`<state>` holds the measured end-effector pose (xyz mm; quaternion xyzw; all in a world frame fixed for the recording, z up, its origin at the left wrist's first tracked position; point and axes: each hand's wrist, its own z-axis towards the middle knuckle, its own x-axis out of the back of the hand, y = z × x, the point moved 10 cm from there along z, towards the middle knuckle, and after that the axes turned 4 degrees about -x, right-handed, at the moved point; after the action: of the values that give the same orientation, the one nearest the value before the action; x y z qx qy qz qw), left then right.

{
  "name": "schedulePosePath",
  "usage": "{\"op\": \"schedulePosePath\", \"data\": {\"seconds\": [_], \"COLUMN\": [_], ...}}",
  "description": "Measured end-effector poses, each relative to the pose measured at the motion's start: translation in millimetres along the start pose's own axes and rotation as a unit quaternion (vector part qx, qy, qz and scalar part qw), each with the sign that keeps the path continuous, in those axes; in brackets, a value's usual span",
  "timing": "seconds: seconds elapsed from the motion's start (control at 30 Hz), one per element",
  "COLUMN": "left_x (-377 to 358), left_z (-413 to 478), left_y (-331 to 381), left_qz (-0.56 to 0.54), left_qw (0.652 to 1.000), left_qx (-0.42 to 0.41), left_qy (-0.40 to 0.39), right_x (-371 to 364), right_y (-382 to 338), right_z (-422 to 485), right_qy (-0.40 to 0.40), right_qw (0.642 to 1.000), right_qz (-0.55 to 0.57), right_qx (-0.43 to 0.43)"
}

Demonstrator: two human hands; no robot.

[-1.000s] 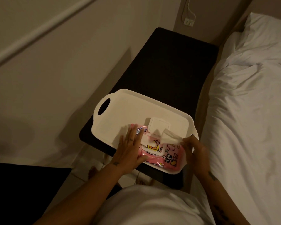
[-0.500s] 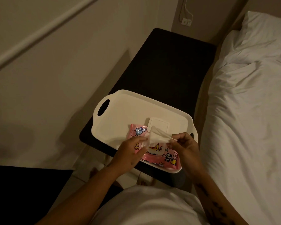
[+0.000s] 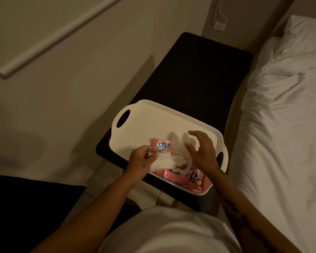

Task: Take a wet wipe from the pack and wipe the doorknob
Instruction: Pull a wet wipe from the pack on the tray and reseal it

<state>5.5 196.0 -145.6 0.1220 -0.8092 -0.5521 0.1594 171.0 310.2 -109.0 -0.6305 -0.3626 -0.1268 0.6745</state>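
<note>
A pink cartoon-printed pack of wet wipes (image 3: 193,178) lies in a white handled tray (image 3: 150,123) on a dark bedside table (image 3: 199,73). The pack's white flip lid (image 3: 179,141) stands raised. My left hand (image 3: 140,159) holds a crumpled white wet wipe (image 3: 162,162) just above the pack's left end. Over the lid hovers my right hand (image 3: 202,152), fingers spread around it and thumb close to its edge. No doorknob is in view.
A bed with white sheets and a pillow (image 3: 281,106) runs along the right. A beige wall (image 3: 62,79) with a moulding strip is on the left. A wall socket with a cable (image 3: 219,25) sits behind the table.
The wipe has come free of the pack and passed from my right hand to my left. My right hand has moved up to the open lid.
</note>
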Motion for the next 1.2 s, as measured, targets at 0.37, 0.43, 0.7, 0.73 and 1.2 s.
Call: {"op": "schedulePosePath", "data": {"seconds": [0.37, 0.43, 0.7, 0.73, 1.2], "left_x": [28, 34, 56, 55, 39], "left_z": [0, 0, 1, 2, 3], "left_y": [-17, -22, -20, -22, -19], "left_qz": [-0.015, -0.013, 0.04, 0.041, 0.104], "left_qw": [0.999, 0.999, 0.995, 0.995, 0.993], "left_qx": [0.015, 0.017, -0.005, -0.007, -0.038], "left_qy": [0.025, 0.037, 0.097, 0.095, 0.038], "right_x": [5, 0, -52, -54, -66], "right_y": [-17, -30, -24, -23, -7], "right_z": [-19, -34, -79, -78, -79], "right_qy": [0.016, -0.005, -0.076, -0.077, -0.11], "right_qw": [0.997, 0.994, 0.96, 0.957, 0.956], "right_qz": [0.043, 0.036, -0.153, -0.164, -0.18], "right_qx": [0.055, 0.099, 0.223, 0.227, 0.204]}}
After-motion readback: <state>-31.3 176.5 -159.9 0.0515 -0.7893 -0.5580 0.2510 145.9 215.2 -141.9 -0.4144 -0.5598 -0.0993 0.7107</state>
